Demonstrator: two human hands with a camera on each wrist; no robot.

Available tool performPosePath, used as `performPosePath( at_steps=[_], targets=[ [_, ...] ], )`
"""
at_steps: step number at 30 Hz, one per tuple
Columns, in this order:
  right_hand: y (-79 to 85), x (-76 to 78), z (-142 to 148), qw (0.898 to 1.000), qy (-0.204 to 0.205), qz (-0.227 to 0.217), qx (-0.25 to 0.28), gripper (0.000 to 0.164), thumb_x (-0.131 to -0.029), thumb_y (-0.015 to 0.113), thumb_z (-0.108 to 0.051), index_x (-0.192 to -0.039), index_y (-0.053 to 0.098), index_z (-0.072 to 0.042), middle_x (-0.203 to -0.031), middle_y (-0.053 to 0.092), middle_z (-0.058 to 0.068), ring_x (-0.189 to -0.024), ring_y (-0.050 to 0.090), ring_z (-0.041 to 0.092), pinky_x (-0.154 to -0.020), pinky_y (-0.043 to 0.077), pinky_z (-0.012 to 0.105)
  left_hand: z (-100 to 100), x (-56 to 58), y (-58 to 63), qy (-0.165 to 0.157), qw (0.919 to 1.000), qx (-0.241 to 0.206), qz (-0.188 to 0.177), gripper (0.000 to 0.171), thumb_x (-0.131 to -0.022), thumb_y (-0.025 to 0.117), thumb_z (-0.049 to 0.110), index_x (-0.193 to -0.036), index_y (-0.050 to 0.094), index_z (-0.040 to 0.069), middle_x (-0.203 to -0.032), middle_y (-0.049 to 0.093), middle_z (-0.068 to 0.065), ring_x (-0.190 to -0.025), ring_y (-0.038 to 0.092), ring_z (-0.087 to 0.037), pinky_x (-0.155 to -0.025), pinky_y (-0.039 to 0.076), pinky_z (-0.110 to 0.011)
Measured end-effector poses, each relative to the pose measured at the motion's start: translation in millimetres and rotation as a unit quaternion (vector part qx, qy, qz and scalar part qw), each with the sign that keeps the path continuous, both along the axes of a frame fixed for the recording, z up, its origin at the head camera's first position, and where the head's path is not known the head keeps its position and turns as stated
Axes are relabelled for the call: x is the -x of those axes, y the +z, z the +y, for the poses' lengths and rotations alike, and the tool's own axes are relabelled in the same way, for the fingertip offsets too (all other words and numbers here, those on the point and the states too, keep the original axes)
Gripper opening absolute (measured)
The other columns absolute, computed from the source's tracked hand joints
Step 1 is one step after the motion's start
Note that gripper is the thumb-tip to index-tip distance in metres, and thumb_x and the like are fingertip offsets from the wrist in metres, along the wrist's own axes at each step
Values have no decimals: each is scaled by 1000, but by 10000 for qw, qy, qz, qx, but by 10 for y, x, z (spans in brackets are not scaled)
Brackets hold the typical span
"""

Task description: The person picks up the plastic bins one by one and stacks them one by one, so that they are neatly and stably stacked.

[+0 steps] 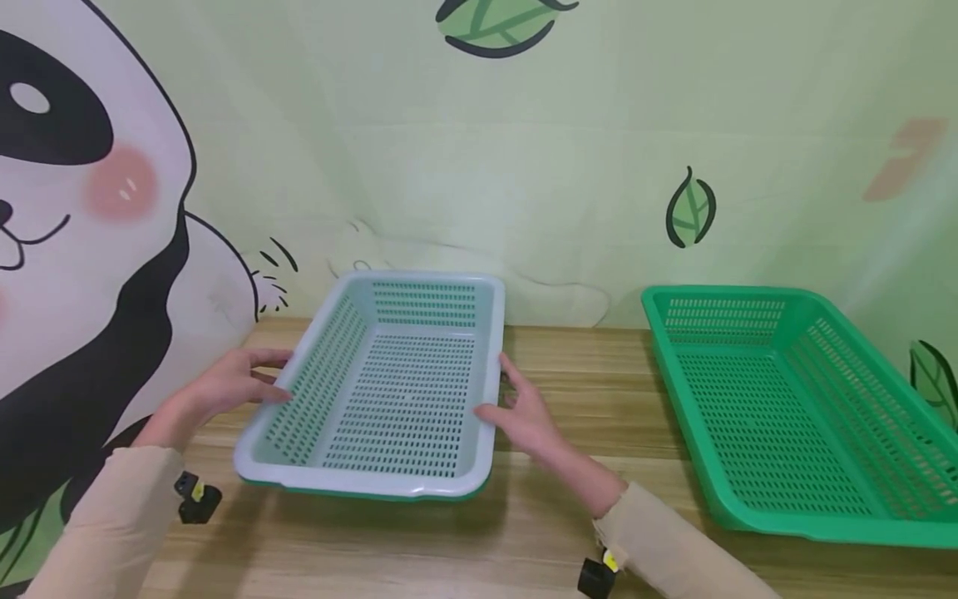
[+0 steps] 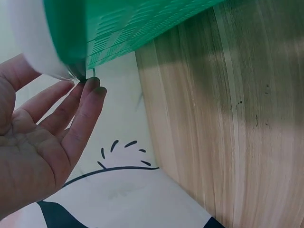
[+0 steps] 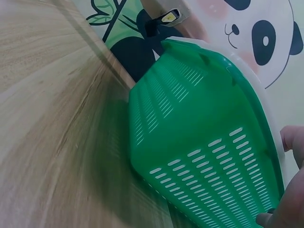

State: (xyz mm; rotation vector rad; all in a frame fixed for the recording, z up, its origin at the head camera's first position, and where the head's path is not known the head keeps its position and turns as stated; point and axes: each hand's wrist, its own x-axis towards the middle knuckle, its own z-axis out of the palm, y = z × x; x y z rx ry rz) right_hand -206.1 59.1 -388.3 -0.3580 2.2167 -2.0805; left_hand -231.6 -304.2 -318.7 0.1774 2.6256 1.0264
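Note:
A white slotted plastic basket (image 1: 404,396) sits nested inside a green basket (image 3: 204,142), which shows as a thin edge below the white rim in the head view. My left hand (image 1: 228,387) grips the left rim, thumb on top and fingers beneath; the left wrist view shows the fingertips (image 2: 97,90) under the edge. At the right rim, my right hand (image 1: 527,412) pinches the pair between thumb and fingers. Shadow lies under the baskets, and the front looks tilted up. Whether any part of the base touches the table cannot be told.
Another green slotted basket (image 1: 778,424) stands on the wooden table (image 1: 576,391) to the right. Behind the table hangs a pale green backdrop (image 1: 584,166) with a panda and leaves printed on it. Small black devices (image 1: 596,576) are strapped at both wrists.

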Motion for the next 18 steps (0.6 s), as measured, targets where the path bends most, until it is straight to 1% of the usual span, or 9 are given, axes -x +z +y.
performPosePath(
  at_steps=[4,7,11,15,18],
  targets=[
    [-5,5,49,10000,-82,10,6,86,-71,62,-1,-144,17,-5,-137,35,20,-120,40,35,-95,38,47,52,-12,-1,-16,10000,0,13,72,-81,66,19,-139,29,-4,-132,39,-27,-108,52,-34,-87,44,-47],
    [-5,6,75,9999,-37,-73,106,87,-70,62,-1,-144,17,-6,-138,34,20,-120,41,37,-93,40,46,81,-19,0,-68,10000,-32,40,70,-81,65,17,-138,30,-5,-132,40,-27,-106,53,-33,-85,45,-46],
    [-7,-2,116,9993,62,-267,254,87,-71,61,0,-145,15,-9,-142,29,19,-116,44,42,-82,49,42,115,-16,-7,-158,9998,0,146,67,-81,65,13,-136,31,-7,-131,41,-27,-103,55,-32,-83,48,-43],
    [-18,-1,174,9984,98,-350,430,87,-72,59,1,-146,13,-9,-144,25,20,-117,43,42,-82,49,41,169,-16,-15,-215,9994,18,275,68,-81,66,13,-135,32,-9,-129,43,-27,-102,55,-33,-82,48,-43],
    [-19,-3,219,9978,111,-373,528,87,-73,58,3,-146,13,-9,-145,24,18,-120,41,41,-84,48,41,211,-26,-16,-164,9995,19,267,69,-80,67,15,-135,33,-8,-127,45,-26,-102,56,-33,-83,47,-45]
  ],
)
